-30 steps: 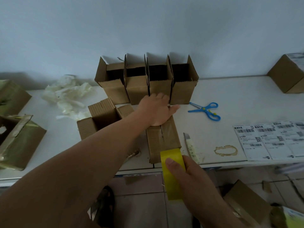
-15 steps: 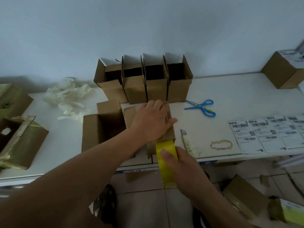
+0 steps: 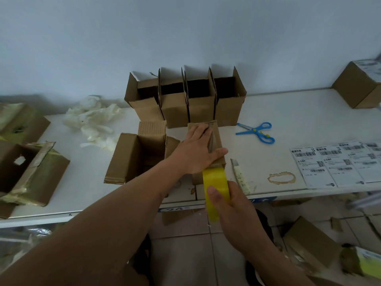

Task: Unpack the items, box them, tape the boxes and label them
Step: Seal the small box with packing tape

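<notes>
A small closed cardboard box (image 3: 215, 134) lies near the front edge of the white table (image 3: 288, 112). My left hand (image 3: 195, 150) presses flat on its top, fingers spread. My right hand (image 3: 231, 205) grips a yellow tape roll (image 3: 216, 182) held against the box's near end, at the table edge. Beside it on the left an open box (image 3: 132, 157) lies on its side. Several open upright boxes (image 3: 185, 106) stand in a row behind. Sheets of shipping labels (image 3: 334, 162) lie at the right.
Blue scissors (image 3: 256, 132) and a utility knife (image 3: 240, 176) lie right of the box. Crumpled plastic wrap (image 3: 92, 120) and torn, taped boxes (image 3: 31, 172) are at the left. A labelled box (image 3: 360, 87) sits far right. More boxes (image 3: 309, 244) lie on the floor.
My left hand slid back along the box top toward me and now presses near its front. The tape roll came up against the box's near end.
</notes>
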